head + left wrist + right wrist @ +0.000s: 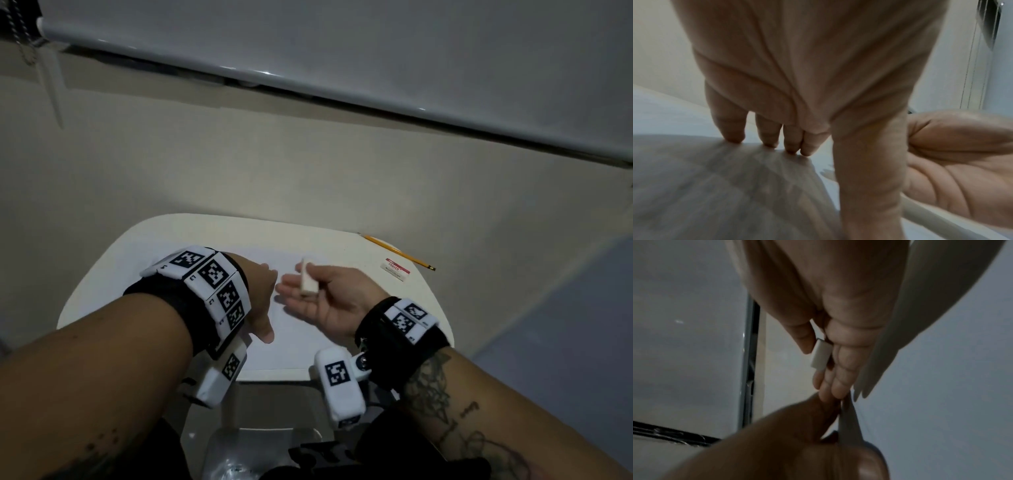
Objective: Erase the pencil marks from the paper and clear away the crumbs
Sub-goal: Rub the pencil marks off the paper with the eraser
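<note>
Lying across the upturned palm of the right hand [322, 298], the small white rectangular eraser [307, 280] is pinned by the thumb against the bases of the fingers, which stretch out nearly straight toward the left; the right wrist view shows the same block [821, 356] squeezed between thumb and fingers, one end sticking out. That hand hovers just above the white sheet of paper [301, 342] (no pencil marks or crumbs can be made out on it in this dim light), which lies flat on the small cream table with rounded corners [113, 274].

The left hand [262, 301] is beside it, palm down and grasping nothing, its straight fingers [731, 129] touching the sheet with their tips, the thumb pointing back toward the person. The two hands' fingertips nearly meet over the middle of the page.

Near the table's far right corner lies a yellow pencil [397, 251], its dark end reaching past the edge, and just nearer than it a small white card with a red band [395, 270], well apart from the paper. Both wrists carry black straps with white blocks printed in black square markers [212, 274].
</note>
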### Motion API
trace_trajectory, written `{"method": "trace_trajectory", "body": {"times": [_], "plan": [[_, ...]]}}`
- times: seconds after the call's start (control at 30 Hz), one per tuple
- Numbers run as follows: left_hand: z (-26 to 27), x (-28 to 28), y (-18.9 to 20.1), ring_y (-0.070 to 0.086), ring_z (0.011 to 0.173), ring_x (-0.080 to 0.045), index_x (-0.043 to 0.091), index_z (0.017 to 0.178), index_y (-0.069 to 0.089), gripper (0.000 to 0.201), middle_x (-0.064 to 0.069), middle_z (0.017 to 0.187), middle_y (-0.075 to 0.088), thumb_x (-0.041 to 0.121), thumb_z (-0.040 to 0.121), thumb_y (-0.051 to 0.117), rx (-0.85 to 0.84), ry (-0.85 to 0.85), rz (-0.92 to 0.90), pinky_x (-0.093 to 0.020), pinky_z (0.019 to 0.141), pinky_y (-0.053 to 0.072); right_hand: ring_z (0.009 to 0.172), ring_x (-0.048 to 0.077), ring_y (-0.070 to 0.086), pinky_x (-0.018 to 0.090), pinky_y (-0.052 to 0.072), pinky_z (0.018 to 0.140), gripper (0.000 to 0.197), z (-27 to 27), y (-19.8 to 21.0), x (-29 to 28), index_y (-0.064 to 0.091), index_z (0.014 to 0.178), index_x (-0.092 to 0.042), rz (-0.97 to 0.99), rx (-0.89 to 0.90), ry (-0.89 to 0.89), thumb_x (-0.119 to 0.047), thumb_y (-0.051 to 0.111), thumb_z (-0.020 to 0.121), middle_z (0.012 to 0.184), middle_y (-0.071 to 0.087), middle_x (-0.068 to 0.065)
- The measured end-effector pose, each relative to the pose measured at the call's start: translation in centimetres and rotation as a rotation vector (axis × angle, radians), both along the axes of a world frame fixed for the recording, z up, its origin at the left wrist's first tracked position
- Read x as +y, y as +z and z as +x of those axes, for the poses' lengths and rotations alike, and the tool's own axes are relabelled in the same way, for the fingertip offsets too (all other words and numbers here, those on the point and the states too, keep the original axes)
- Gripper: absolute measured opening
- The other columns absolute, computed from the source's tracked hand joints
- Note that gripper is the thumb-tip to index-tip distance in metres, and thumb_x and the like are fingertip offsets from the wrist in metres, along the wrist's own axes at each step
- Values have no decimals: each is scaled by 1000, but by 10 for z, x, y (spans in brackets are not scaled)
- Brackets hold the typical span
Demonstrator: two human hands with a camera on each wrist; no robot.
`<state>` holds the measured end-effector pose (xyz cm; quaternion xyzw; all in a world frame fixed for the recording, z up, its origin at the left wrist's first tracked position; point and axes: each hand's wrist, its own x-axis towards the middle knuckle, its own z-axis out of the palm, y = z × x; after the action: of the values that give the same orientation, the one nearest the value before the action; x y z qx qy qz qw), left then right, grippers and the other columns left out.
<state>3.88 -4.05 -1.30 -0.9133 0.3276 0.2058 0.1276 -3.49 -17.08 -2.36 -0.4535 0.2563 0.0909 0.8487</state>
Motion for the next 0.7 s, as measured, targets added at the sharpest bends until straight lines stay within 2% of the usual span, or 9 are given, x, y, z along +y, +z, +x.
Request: {"method": "trace_trajectory", "body": {"times": [0.1, 0.17, 0.23, 0.3, 0.37, 0.43, 0.53, 0.6, 0.7], "plan": [[-2, 2, -2, 43, 134, -27, 11, 151, 21, 104, -7, 152, 36, 56, 75, 76, 0, -8, -29, -38, 108, 38, 81, 28, 69, 36, 60, 69, 19, 12, -10, 0, 51, 107, -10, -34, 43, -58, -15, 33, 107, 97, 67, 18], [-2, 4, 0, 41, 135, -28, 6, 150, 21, 99, -10, 152, 35, 50, 79, 75, 53, 16, -50, -40, 110, 36, 76, 23, 65, 34, 59, 83, 22, 24, -12, -19, 51, 114, -12, 6, 38, -307, -10, 31, 106, 108, 63, 17], [-1, 5, 1, 49, 126, -28, 3, 139, 32, 88, -10, 145, 42, 50, 79, 76, 72, 12, -36, -42, 106, 40, 84, 18, 64, 31, 52, 97, 26, 32, -6, -41, 56, 120, -14, -27, 42, -525, -14, 35, 105, 108, 66, 8], [-2, 5, 5, 52, 121, -27, 7, 131, 37, 82, -9, 144, 43, 54, 77, 76, 51, -15, -16, -39, 102, 43, 94, 18, 63, 32, 48, 103, 26, 34, 1, -49, 53, 127, -20, -20, 2, -563, -22, 37, 106, 97, 66, 5], [-1, 4, 7, 52, 123, -25, 9, 133, 38, 82, -7, 147, 40, 55, 77, 75, 42, -20, -18, -35, 97, 42, 100, 23, 62, 38, 42, 109, 32, 35, 3, -40, 46, 137, -20, 78, -57, -500, -22, 35, 107, 98, 65, 7], [0, 4, 6, 56, 119, -24, 10, 134, 40, 83, -4, 139, 50, 55, 75, 77, 67, 4, -26, -33, 97, 44, 94, 26, 66, 43, 51, 100, 23, 33, 1, -19, 50, 125, -19, 110, -57, -334, -22, 37, 107, 98, 66, 12], [3, 3, 2, 65, 98, -21, 12, 132, 48, 92, -1, 111, 66, 62, 62, 82, 61, 10, -31, -38, 92, 53, 84, 27, 70, 42, 59, 79, 19, 38, -13, 2, 50, 115, -12, 28, -11, -144, -19, 35, 107, 99, 67, 16], [3, 5, 2, 68, 88, -22, 10, 124, 52, 80, -3, 103, 70, 54, 65, 84, 89, 50, -58, -40, 87, 55, 79, 26, 69, 40, 56, 80, 22, 44, -16, -2, 47, 123, -12, 10, 16, -188, -19, 32, 108, 100, 65, 16], [2, 7, 5, 68, 79, -23, 8, 110, 59, 70, -5, 96, 73, 50, 62, 89, 106, 73, -92, -37, 81, 56, 85, 21, 67, 26, 53, 84, 29, 58, -14, -28, 51, 129, -11, 2, 24, -474, -23, 38, 106, 106, 65, 11]]}}
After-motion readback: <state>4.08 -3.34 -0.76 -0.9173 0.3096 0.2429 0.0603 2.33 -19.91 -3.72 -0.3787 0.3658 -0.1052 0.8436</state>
